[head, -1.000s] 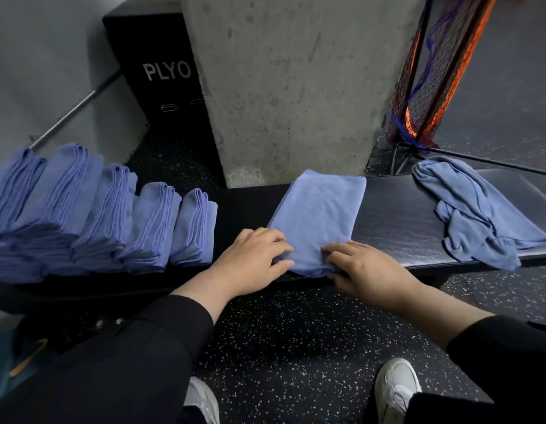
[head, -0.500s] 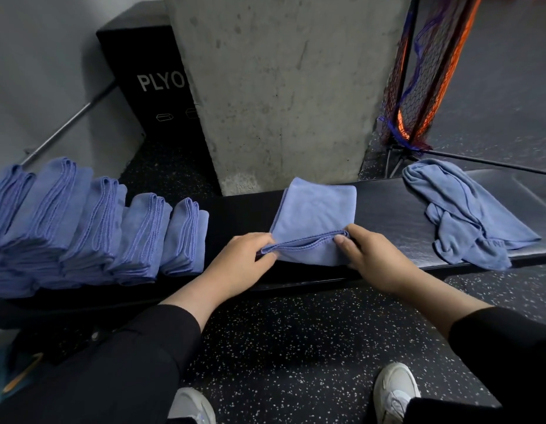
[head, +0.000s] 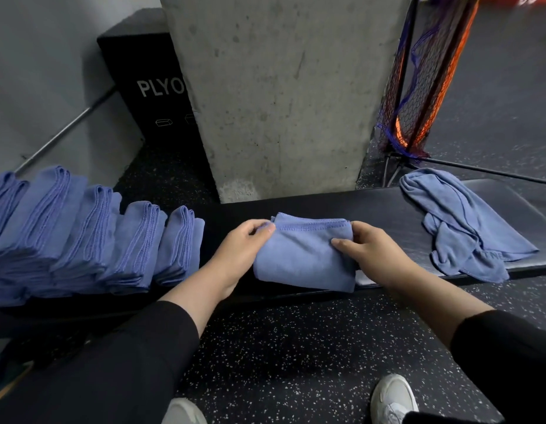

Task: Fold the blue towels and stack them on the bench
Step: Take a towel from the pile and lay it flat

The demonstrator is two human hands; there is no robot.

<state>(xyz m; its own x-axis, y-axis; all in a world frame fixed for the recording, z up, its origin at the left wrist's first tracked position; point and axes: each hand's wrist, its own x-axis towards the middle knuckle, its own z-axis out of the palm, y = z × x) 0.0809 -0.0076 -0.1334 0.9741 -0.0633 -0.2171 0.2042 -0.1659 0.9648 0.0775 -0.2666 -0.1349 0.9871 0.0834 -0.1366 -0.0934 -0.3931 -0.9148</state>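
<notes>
A row of folded blue towels point(head: 91, 237) leans along the left of the black padded surface point(head: 387, 215). At centre, the left hand point(head: 238, 255) pinches the folded towel point(head: 305, 255) at its far left corner, fingers curled on the hem, while the right hand point(head: 372, 255) grips its right edge, thumb on top. A crumpled towel point(head: 461, 221) lies well apart at right.
</notes>
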